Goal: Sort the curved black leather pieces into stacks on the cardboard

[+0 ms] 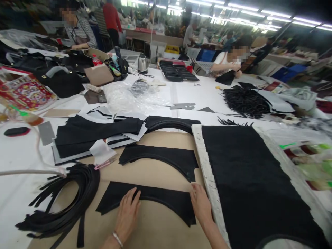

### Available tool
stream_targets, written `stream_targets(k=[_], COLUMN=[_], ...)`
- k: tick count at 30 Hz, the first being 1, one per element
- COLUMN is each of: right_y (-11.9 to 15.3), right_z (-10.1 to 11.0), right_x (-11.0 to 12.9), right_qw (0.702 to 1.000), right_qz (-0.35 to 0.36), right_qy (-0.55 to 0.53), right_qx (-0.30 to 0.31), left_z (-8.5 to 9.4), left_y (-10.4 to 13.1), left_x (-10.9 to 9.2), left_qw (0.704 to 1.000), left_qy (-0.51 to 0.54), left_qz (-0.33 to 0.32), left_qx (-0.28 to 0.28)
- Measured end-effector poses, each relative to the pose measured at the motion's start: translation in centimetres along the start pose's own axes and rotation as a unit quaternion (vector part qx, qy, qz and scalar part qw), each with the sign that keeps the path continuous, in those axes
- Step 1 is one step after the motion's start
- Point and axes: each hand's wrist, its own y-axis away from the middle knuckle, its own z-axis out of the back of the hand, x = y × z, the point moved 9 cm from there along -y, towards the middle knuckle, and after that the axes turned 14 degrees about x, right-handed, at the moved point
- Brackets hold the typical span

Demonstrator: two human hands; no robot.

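A black curved panel (153, 195), of leather or fabric, lies on the brown board (155, 221) in front of me. My left hand (128, 211) rests on it with fingers stretched out, the fingertips just above the arched lower edge. At the panel's right end, my right hand (201, 204) has its fingers drawn together on the edge; the exact grip is partly hidden. Just beyond lies a second black curved panel (160, 156), and behind that a third black panel (173, 122) with a similar arch.
A coil of black strips (88, 186) lies at left. A pink-handled tool (105, 163) sits near stacked black pieces (95, 133). On the right, a pale-edged slab (204, 173) carries a black sheet (249, 173). Across the table a co-worker (227, 64) handles black material.
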Motion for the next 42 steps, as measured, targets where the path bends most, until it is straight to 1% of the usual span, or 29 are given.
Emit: stream_targets(k=[2,4,6,8,10,13,15,18,21,24,30,33,35,38,40,42], right_y=[-2.3,-4.7,-6.9,-8.5,-9.5,-10.3,-10.5,-10.7,-11.0,-11.5,-12.4,-12.8,-13.0,-13.1,-12.9,-12.1], right_z=[0.6,1.1,1.4,1.6,1.7,2.0,2.0,2.1,2.5,3.6,6.6,7.9,8.8,10.3,11.4,12.2], right_x=[1.6,2.9,3.8,4.2,4.4,4.5,4.6,4.8,5.2,5.7,7.1,7.6,8.2,9.6,10.7,11.5], right_qw=[0.998,0.994,0.989,0.984,0.979,0.971,0.964,0.953,0.947,0.946,0.949,0.955,0.957,0.954,0.949,0.942], right_qz=[0.048,0.083,0.107,0.127,0.143,0.163,0.18,0.204,0.213,0.213,0.212,0.198,0.187,0.183,0.191,0.207], right_qy=[0.039,0.07,0.095,0.117,0.134,0.153,0.165,0.183,0.199,0.206,0.204,0.203,0.212,0.234,0.247,0.262], right_qx=[0.01,0.022,0.035,0.049,0.064,0.086,0.104,0.127,0.137,0.13,0.11,0.088,0.07,0.049,0.042,0.036], left_z=[0.5,0.6,0.5,0.0,-0.6,-1.7,-2.3,-3.3,-4.2,-4.4,-3.6,-3.2,-3.2,-3.3,-3.2,-2.7], left_y=[-0.5,-1.4,-2.6,-4.4,-6.5,-9.9,-12.0,-14.6,-16.2,-17.0,-18.1,-18.5,-18.6,-18.8,-19.1,-19.3], left_x=[-0.7,-2.1,-4.3,-6.8,-9.6,-13.5,-15.4,-17.2,-18.1,-18.6,-18.9,-18.9,-18.9,-18.5,-17.7,-16.3], left_qw=[1.0,0.999,0.997,0.994,0.989,0.977,0.971,0.969,0.974,0.976,0.974,0.969,0.963,0.948,0.931,0.912], left_qy=[0.017,0.036,0.052,0.063,0.07,0.074,0.075,0.061,0.029,0.03,0.089,0.132,0.171,0.244,0.304,0.358], left_qz=[-0.009,-0.03,-0.055,-0.079,-0.108,-0.159,-0.178,-0.182,-0.162,-0.148,-0.126,-0.123,-0.121,-0.105,-0.085,-0.06], left_qx=[-0.016,-0.018,-0.002,0.03,0.071,0.125,0.142,0.155,0.158,0.156,0.164,0.167,0.171,0.176,0.181,0.189])
